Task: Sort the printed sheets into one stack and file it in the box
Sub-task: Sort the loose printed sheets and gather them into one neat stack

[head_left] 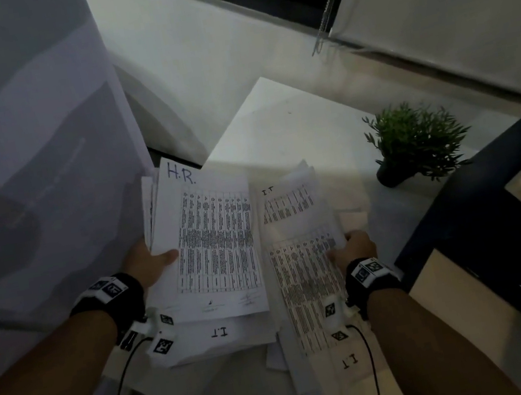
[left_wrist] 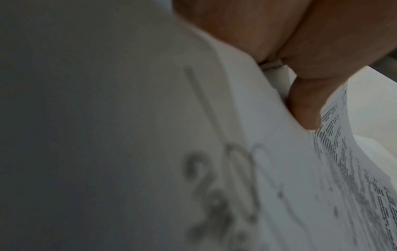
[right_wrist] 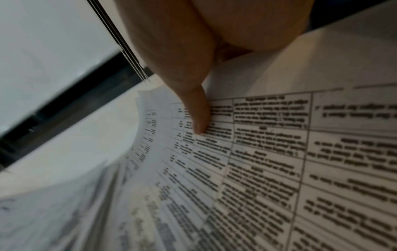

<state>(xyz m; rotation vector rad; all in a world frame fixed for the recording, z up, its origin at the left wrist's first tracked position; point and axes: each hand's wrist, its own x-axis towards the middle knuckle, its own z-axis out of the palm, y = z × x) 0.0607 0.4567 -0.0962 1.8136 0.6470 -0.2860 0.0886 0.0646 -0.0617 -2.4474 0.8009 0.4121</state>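
My left hand [head_left: 154,263] grips a thick bundle of printed sheets [head_left: 214,237] by its left edge, thumb on top; the top sheet bears a handwritten "H.R." and a table. In the left wrist view the thumb [left_wrist: 305,105] presses between the bundle's pages [left_wrist: 268,152]. My right hand [head_left: 351,247] pinches the right edge of another sheaf marked "I.T" [head_left: 303,252], thumb [right_wrist: 193,105] lying on its printed table [right_wrist: 268,161]. More "I.T" sheets [head_left: 220,335] lie loose on the desk beneath both. No box is plainly in view.
A small potted plant [head_left: 416,142] stands at the right on the white desk [head_left: 273,118]. A dark chair or cabinet edge [head_left: 487,227] is at the right. A pale partition [head_left: 28,151] rises at the left. Cables trail from both wrists.
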